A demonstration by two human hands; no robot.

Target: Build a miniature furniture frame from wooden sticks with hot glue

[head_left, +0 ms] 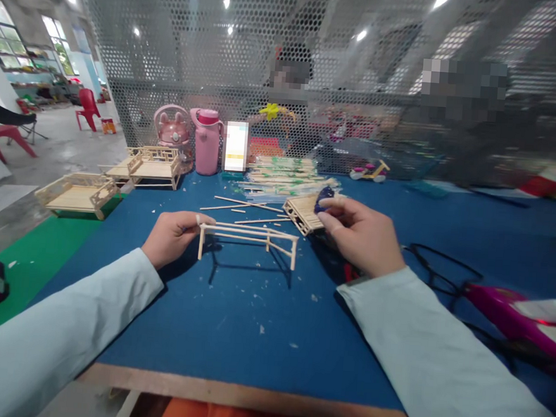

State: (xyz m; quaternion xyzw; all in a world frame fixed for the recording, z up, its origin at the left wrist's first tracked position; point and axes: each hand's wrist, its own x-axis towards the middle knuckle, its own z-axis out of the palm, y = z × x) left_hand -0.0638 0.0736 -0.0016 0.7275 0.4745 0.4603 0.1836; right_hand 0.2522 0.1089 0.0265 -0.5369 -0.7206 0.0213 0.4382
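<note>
A light, two-sided hold

The blue surface (pixel 250 340) filled the lower picture; upper left of centre stood a closed pink jug (pixel 207 145), its contents hidden. Mid-picture, my left hand (pixel 174 236) pinched the upper left corner of the stick frame (pixel 248 229); right of centre, my right hand (pixel 365 235) pinched a dark-blue piece (pixel 325 198). I judged it a steadying step, the next move calling for a gentle grip.

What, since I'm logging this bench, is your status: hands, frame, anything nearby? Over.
Left hand: holding frame by one end. Right hand: pinching dark blue object. Loose sticks lie just beyond frame.
</note>
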